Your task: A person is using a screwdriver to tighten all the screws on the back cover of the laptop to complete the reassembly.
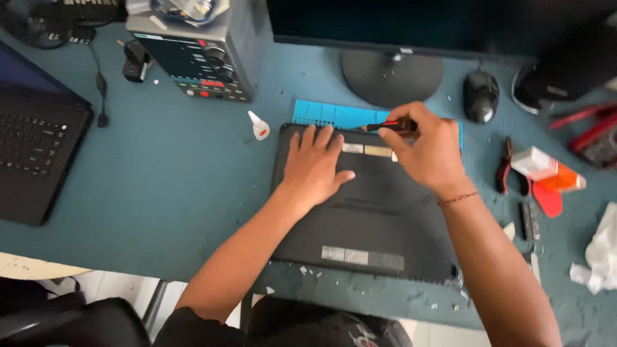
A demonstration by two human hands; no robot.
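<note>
My left hand (315, 164) lies flat and open, palm down, on the upturned base of a black laptop (369, 212), fingers spread toward 12 o'clock and gripping nothing. My right hand (427, 151) is closed around a screwdriver (389, 126) with a red-and-black handle, its tip directed toward 9 o'clock at the laptop's far edge. I judge the work to be at an early stage: the matte plastic base cover is still seated on the machine, no gap shows along its edges, and I see no removed cover beside it; whether any screws are already out I cannot tell. Small pale crumbs lie scattered along the near edge at 6 o'clock. The base is a rounded rectangle with a long vent slot and several grey and gold labels. At 12 o'clock, touching the laptop's far edge, lies a blue ribbed sorting mat (334, 115). At 10 o'clock stands a small white glue bottle (259, 126) with a red tip. At 3 o'clock lie red-handled pliers (508, 168) and an orange-and-white box (546, 170), with crumpled white tissue (601, 254) further out. A black mouse (481, 95) and a round monitor stand (392, 77) sit at 1 o'clock. A second open laptop (35, 148) rests at 9 o'clock on the teal textured bench (173, 193).
</note>
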